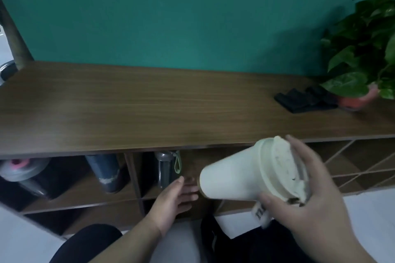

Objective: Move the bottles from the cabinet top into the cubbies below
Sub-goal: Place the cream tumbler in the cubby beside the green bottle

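Observation:
My right hand [312, 205] grips a cream-white bottle [235, 175] by its lid end. The bottle lies tilted on its side in the air, its base pointing left toward the cubby openings below the wooden cabinet top [149, 109]. My left hand [175, 200] is open, fingers spread, just left of the bottle's base in front of the middle cubby. A grey bottle with a green loop [165, 168] stands in that cubby. A dark blue bottle [105, 172] and a bottle with a pink cap [20, 170] sit in the left cubby.
A potted green plant [363, 53] in a red pot stands at the cabinet top's right end, with a black folded item [303, 100] beside it. Cubbies on the right have a diagonal lattice [352, 162]. A teal wall rises behind. My dark-clothed legs are below.

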Tool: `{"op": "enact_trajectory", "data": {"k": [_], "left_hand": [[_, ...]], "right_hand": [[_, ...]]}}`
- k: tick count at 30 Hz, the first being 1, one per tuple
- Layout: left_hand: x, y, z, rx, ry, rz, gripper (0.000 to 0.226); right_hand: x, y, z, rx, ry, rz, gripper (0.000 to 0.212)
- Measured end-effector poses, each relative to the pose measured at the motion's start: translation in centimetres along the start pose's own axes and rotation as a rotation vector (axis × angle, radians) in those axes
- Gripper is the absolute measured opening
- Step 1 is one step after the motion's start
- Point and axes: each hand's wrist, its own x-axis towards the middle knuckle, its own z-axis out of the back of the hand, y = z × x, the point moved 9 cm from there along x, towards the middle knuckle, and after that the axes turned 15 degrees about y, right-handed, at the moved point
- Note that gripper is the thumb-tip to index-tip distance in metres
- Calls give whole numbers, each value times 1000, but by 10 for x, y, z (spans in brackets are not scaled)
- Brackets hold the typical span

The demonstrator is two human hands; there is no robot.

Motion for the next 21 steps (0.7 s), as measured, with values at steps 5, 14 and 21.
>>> {"op": "enact_trajectory", "data": {"k": [5,14,21], "left_hand": [[-13,20,-18,91,71,89,50],[12,5,-30,65,35,112,46],[56,-13,-33,119,-35,98,60]], "right_hand": [[19,-68,-67,-154,207,-244,110],[86,-151,-121,-114,243,-355,101],[124,-174,-127,-103,192,-356,69]]}}
